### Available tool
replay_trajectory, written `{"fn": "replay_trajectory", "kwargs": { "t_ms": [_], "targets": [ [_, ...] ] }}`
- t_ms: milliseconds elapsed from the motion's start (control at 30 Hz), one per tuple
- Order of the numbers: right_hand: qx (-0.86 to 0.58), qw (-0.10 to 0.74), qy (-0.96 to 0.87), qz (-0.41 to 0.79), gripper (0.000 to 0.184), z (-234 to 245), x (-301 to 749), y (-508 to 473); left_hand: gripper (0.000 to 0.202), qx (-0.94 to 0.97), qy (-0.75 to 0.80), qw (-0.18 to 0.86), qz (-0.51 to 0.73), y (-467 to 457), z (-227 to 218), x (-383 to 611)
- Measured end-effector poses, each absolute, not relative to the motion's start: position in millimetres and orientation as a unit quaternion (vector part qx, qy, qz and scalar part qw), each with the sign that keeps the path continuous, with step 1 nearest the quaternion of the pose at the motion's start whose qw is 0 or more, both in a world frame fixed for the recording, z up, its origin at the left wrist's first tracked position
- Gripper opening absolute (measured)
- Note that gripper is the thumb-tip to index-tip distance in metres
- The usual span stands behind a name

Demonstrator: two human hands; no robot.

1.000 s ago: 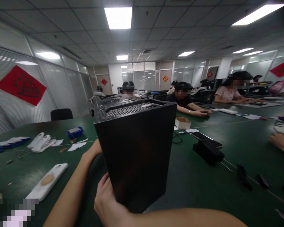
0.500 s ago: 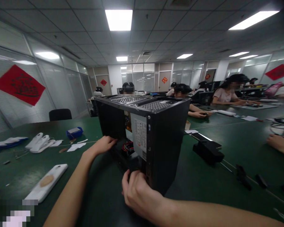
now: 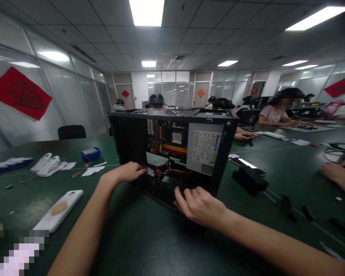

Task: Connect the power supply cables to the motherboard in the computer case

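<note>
A black computer case (image 3: 128, 142) stands upright on the green table with its open side turned towards me. Inside it I see a motherboard (image 3: 169, 147), a power supply with a white label (image 3: 204, 151) at the right, and bundled cables (image 3: 161, 171) low down. My left hand (image 3: 129, 171) grips the lower frame edge near the left, its fingertips reaching inside. Further right, my right hand (image 3: 199, 203) is closed over the same lower edge, its thumb and fingers curled round it. Part of that edge is hidden behind this hand.
On the left lie a white phone-shaped case (image 3: 59, 211), a blue box (image 3: 90, 154), white slippers (image 3: 48, 165) and paper scraps. A black block-like object (image 3: 248, 178) and small black parts (image 3: 289, 209) lie to the right. Other people sit around; one person's hand (image 3: 336, 172) rests at the right.
The computer case has turned so its open side faces me more squarely, showing the motherboard. My right hand has moved right and slightly up with its edge; my left hand keeps hold.
</note>
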State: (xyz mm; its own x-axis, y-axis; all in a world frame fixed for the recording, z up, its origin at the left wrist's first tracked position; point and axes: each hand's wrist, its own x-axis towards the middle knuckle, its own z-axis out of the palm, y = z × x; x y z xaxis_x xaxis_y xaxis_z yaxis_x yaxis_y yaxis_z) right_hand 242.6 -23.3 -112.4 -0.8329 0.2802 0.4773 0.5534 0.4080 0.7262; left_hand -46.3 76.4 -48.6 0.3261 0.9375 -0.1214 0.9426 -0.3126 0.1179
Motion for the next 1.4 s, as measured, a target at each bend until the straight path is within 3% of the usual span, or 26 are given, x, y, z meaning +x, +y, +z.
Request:
{"fn": "replay_trajectory", "kwargs": {
  "t_ms": [233, 633, 800, 1033, 1400],
  "targets": [
    [-0.263, 0.168, -0.824, -0.474, 0.024, -114, 278, 6, 0.054, 0.816, 0.573, 0.076, -0.025, 58, -44, -32],
    [-0.267, 0.197, -0.84, -0.429, 0.049, -117, 340, 54, 0.028, 0.836, 0.54, 0.021, -0.091, -10, -24, 14],
    [-0.298, 0.232, -0.831, -0.408, 0.055, -127, 333, 53, 0.041, 0.835, 0.54, 0.058, -0.089, 1, -45, 17],
    [-0.317, 0.247, -0.828, -0.391, 0.053, -129, 330, 50, 0.058, 0.802, 0.585, -0.118, 0.019, -7, -87, 18],
    [-0.266, 0.279, -0.838, -0.385, 0.051, -124, 334, 50, 0.063, 0.79, 0.583, -0.18, 0.068, -8, -109, 13]
  ]
}}
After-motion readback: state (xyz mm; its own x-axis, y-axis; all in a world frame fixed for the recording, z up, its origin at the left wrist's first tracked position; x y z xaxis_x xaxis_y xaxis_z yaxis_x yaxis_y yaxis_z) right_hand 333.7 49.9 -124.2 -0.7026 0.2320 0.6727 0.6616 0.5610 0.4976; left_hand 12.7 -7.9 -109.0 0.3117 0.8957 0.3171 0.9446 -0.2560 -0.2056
